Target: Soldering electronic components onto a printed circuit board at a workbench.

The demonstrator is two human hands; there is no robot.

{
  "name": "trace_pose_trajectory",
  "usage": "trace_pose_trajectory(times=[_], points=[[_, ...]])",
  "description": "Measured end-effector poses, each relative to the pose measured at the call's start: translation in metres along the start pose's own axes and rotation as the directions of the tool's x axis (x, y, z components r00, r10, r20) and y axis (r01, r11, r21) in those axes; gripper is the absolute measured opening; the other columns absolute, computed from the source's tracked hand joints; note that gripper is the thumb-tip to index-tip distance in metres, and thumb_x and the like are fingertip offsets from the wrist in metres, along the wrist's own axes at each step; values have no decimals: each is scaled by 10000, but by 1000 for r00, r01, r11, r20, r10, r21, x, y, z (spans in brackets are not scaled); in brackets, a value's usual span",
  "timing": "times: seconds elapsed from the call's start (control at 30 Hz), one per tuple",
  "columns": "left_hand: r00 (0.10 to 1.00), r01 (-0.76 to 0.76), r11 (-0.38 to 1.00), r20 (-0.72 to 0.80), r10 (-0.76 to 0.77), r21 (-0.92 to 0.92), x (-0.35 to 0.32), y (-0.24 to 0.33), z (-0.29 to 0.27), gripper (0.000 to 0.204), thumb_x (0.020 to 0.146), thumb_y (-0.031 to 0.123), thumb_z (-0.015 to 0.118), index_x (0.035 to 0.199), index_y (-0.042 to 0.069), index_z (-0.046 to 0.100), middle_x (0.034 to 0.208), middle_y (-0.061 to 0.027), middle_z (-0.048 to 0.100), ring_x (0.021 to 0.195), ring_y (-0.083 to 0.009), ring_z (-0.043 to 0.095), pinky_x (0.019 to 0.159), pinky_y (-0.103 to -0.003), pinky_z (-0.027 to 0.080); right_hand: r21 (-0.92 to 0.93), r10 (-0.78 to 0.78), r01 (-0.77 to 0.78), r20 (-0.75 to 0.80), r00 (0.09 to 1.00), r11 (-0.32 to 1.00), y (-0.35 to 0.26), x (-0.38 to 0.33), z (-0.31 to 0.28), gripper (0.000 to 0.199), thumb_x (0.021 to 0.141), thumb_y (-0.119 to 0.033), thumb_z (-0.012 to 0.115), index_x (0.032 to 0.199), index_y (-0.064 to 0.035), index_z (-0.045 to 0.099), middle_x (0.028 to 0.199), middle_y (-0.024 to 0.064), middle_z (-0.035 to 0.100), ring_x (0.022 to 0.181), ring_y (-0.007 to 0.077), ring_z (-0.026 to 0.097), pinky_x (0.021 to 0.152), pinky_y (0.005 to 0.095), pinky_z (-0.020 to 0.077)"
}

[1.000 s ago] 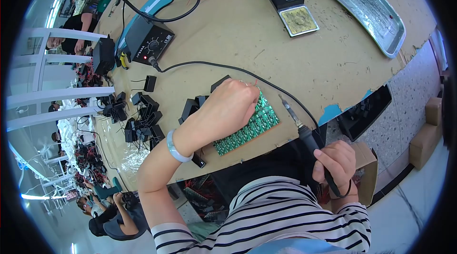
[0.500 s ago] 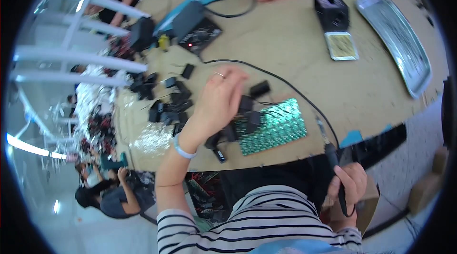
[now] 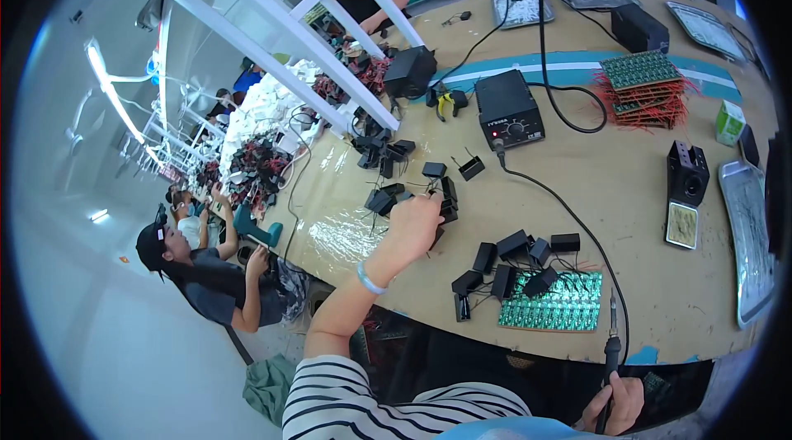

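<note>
My left hand (image 3: pixel 415 230) reaches into a pile of small black boxes with thin leads (image 3: pixel 385 199). Its fingers are drawn together at the tips among the boxes, and what they pinch is hidden. In my right hand (image 3: pixel 620 404) is a soldering iron (image 3: pixel 611 349), held by its dark handle with the tip pointing away from me. Left of the iron lies a green panel of circuit boards (image 3: pixel 551 315). Several more black boxes (image 3: pixel 503 282) lie on its far left part and beside it.
The iron's cable runs to a black soldering station (image 3: pixel 510 110). Yellow-handled pliers (image 3: pixel 446 102) lie left of it. At right stand a black iron holder (image 3: pixel 687 172), a sponge tray (image 3: pixel 682 224) and a long metal tray (image 3: pixel 745 250). Stacked boards with red wires (image 3: pixel 643 89) sit behind. A co-worker (image 3: pixel 216 267) is at far left.
The view has swung toward the left. My left hand has gone from above the boxes by the panel to the pile farther left. The soldering iron stays in my right hand.
</note>
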State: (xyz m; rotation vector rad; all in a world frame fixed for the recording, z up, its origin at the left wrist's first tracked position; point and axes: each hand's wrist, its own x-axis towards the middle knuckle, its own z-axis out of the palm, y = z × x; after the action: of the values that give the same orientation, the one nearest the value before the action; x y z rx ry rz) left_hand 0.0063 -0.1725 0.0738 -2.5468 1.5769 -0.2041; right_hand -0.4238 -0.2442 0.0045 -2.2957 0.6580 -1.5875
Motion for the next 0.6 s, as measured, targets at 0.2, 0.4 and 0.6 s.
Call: trace_pose_trajectory(times=[0.2,0.4,0.6], points=[[974,-58,793,-209,-89,-606,14,19,-9,180,822,156,819,901,16,738,666,-109,687,648,-191,691,601,-300,526,-62,39,-33,94,995,998,-7,-3,-3,196,843,21,578,1023,68,639,677,137,572,557,278,553,519,371,441],[984,-22,274,-69,-165,-961,28,21,31,182,853,-13,792,991,-28,674,927,-64,721,837,-95,684,746,-210,546,-55,95,-92,49,994,994,-14,3,-2,189,757,-19,613,934,19,670,647,91,558,530,255,547,508,354,442],[993,-23,98,-34,-113,-995,41,47,32,361,886,-27,746,1204,-16,575,999,-53,705,989,-137,682,884,-261,541,-104,167,-158,82,983,982,-20,-6,-15,278,747,-8,658,1024,-29,667,696,65,607,562,247,588,548,356,469]])
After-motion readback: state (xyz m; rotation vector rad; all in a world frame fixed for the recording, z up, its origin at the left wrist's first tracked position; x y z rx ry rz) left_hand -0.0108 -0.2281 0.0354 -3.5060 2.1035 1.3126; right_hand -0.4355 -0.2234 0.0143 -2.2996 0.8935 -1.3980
